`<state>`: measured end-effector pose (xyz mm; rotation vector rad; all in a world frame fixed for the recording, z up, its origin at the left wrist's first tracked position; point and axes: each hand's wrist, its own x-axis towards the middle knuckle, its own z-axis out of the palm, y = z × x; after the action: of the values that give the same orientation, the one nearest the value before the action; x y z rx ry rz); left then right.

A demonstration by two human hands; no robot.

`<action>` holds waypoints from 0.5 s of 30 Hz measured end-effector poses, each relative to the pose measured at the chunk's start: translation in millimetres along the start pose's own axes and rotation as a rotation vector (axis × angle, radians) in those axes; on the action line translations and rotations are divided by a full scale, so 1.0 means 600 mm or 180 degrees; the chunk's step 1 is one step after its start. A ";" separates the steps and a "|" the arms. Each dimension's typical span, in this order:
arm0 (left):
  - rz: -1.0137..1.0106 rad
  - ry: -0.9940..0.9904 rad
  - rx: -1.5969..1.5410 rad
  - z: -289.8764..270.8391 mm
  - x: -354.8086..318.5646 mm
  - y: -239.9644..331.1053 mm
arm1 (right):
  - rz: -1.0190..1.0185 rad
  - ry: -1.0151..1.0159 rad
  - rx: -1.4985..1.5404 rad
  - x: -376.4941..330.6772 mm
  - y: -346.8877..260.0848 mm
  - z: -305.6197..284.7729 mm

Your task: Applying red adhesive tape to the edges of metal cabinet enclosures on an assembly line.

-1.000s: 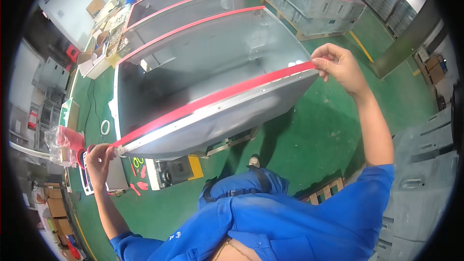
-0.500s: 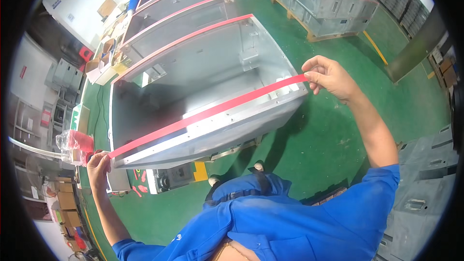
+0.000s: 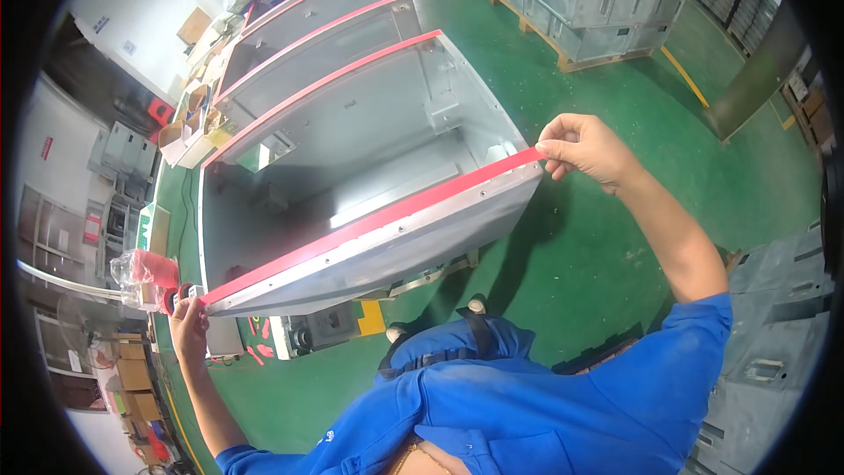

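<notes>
One red strip (image 3: pixel 374 219) ran straight between the left hand (image 3: pixel 188 330), at eight o'clock, and the right hand (image 3: pixel 585 154), at two o'clock. Each grip was pinched closed, thumb against fingers, on its own end of the strip. An open grey metal box (image 3: pixel 440 233) stood mid-view, and the strip lined its near rim (image 3: pixel 365 244); whether it touched the metal all the way could not be told. The far rim (image 3: pixel 325 88), toward eleven o'clock, was red too. The step in hand looked like lining the strip up along the near rim. The next move seemed to call for tension at both ends, a straight edge beside the screw holes (image 3: pixel 401 229), and even pressure downward.
</notes>
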<state>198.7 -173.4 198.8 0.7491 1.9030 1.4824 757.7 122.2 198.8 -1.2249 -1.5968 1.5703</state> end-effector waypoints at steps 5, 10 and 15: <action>0.0051 0.0138 0.0207 0.018 -0.010 0.003 | 0.0009 -0.0120 -0.0222 0.004 0.005 -0.005; 0.0071 0.0124 0.0305 0.008 -0.003 -0.007 | 0.0008 -0.0137 -0.0701 0.005 -0.003 0.003; 0.0066 0.0219 0.0408 0.010 0.001 -0.007 | 0.0045 -0.0341 -0.0777 0.015 0.003 0.002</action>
<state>202.3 -170.1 193.4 0.7866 2.0638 1.4257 753.5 129.8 195.0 -1.2980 -1.8972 1.5052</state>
